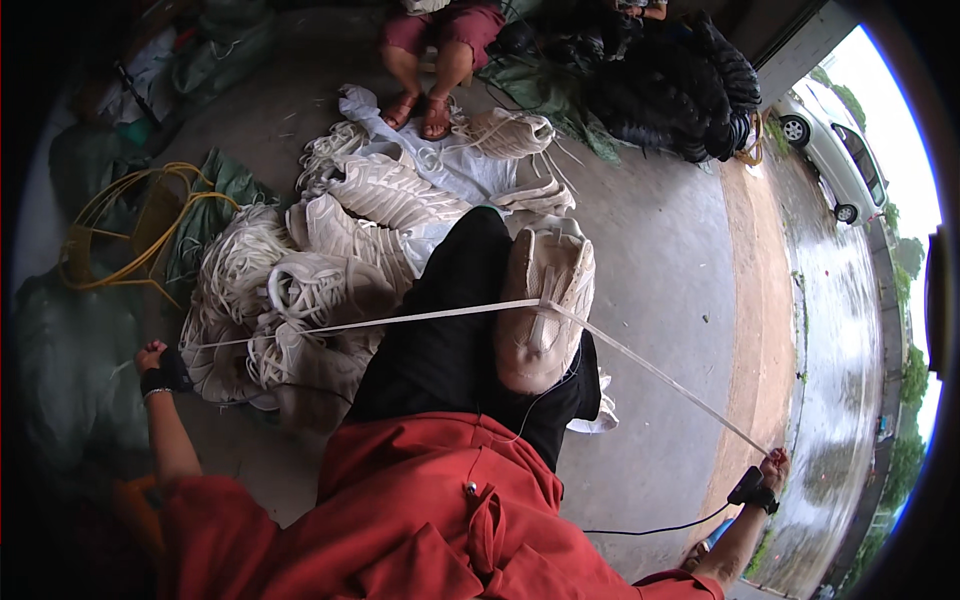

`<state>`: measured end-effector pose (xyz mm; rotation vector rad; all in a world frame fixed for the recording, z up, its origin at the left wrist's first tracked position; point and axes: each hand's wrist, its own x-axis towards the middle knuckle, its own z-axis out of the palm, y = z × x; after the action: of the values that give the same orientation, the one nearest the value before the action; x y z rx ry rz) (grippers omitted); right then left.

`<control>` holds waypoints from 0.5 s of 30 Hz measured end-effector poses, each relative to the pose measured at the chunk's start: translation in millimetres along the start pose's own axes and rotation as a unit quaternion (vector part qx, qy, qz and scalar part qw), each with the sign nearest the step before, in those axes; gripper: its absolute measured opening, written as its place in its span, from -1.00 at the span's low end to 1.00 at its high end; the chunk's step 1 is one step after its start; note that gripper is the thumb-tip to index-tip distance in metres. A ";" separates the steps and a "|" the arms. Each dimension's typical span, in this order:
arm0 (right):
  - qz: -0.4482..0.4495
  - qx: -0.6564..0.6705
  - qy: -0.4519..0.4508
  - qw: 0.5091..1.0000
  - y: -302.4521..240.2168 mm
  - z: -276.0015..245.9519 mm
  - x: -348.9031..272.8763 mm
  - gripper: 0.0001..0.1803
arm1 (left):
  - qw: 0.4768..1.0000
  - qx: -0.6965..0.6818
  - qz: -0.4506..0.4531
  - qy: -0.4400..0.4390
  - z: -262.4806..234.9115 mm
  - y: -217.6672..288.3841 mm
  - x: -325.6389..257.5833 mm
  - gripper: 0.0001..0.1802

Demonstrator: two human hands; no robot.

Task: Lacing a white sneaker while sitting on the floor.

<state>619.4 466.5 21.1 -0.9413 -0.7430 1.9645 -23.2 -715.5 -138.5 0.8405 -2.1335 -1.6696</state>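
Note:
A cream shoe rests on my black-trousered thigh, its toe toward me. From its eyelet area a flat white shoelace stretches taut to both sides. Far out to the left, my left hand is closed on one end of the lace. My right hand, low at the right, grips the other end in a closed fist. Both arms are spread wide, away from the shoe. Beside my left leg lies a heap of similar cream shoes, some with laces in them.
A bundle of white laces lies on the heap's left. A yellow-framed stool or rack and green sacks stand at the left. Opposite sits a person in sandals. Black goods are piled behind; a car stands outside.

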 end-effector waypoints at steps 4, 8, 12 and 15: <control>-0.076 -0.060 0.051 0.994 -92.0 -68.1 -18.9 -0.96 | 0.989 0.131 -0.040 0.051 44.5 -1.2 -54.8 -0.77; -0.034 -0.107 0.108 0.988 -95.1 -83.5 60.6 -0.89 | 0.983 0.054 -0.121 0.128 -62.9 0.5 -108.3 -0.74; -0.040 -0.075 0.202 0.976 -53.6 -123.7 -35.4 -0.83 | 0.999 0.011 0.007 -0.034 -11.4 96.7 -167.9 -0.76; -0.006 -0.077 0.211 0.975 -27.6 -105.6 -49.0 -0.81 | 0.997 -0.063 0.002 -0.050 -60.2 59.3 -130.4 -0.78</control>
<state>736.8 454.6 1.2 -1.3884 -0.6563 1.6321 97.6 -673.4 -50.3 0.7297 -2.0652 -1.8578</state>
